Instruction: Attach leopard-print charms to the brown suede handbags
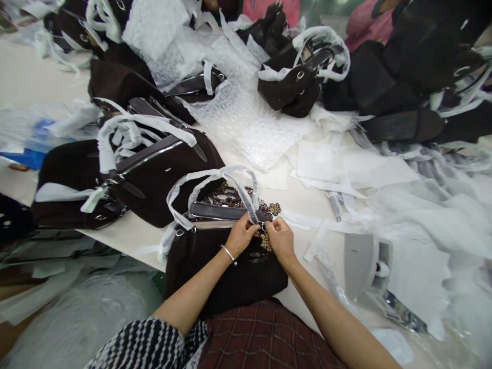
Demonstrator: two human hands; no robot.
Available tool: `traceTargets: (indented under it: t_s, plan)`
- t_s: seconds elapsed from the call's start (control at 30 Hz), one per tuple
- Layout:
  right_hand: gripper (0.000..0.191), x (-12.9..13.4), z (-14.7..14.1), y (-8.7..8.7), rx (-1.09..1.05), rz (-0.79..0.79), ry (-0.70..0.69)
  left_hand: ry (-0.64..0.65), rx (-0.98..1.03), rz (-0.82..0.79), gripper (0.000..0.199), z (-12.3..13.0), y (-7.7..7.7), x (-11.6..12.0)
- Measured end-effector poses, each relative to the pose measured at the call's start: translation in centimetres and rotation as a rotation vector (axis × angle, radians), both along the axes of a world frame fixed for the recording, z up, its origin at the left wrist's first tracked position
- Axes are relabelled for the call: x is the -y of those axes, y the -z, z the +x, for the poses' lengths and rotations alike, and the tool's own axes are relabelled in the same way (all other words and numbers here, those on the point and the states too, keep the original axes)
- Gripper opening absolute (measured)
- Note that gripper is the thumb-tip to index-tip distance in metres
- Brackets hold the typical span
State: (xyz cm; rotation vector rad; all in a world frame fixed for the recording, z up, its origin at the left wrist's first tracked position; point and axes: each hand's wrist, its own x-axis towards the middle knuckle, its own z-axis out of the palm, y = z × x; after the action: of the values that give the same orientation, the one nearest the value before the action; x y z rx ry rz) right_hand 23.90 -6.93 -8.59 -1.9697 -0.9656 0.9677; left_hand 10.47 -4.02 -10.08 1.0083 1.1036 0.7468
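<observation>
Dark bag handled at table edge.
The bag [226, 271] is set at the near edge of the table [126, 233]. A white wrapping strip [251, 205] is pinched by the left hand [241, 234]; a leopard-print tag [267, 241] is gripped by the right hand [282, 238].

left hand [241, 235]: fingers bent, tips pinched together, thin bangle on wrist | right hand [281, 237]: fingers curled, tips pinched, almost touching left hand | both bare arms: reaching forward from the bottom, coming close together at the hands
</observation>
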Motion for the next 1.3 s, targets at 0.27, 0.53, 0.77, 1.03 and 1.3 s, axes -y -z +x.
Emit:
traceTargets:
  t_s: [0.27,0.53,0.77,1.03,1.3]
  plan:
    - [0.027,0.3,0.2,0.6,-0.011,-0.036,-0.072,-0.019,-0.047,0.041,0.016,0.1,0.9,0.6]
    - [0.028,1.0,0.4,0.6,0.0,-0.034,-0.049,-0.063,-0.016,-0.006,0.016,0.3,1.5,1.0]
    - [0.026,1.4,0.7,1.4,-0.005,-0.055,-0.064,-0.05,0.0,-0.025,0.016,0.3,1.7,1.1]
    - [0.029,1.3,0.4,2.1,-0.078,-0.061,-0.034,-0.035,-0.001,-0.003,0.018,0.7,1.1,1.2]
    - [0.027,2.1,-0.6,0.8,-0.264,-0.118,0.061,-0.107,-0.033,-0.005,0.017,0.8,0.7,1.6]
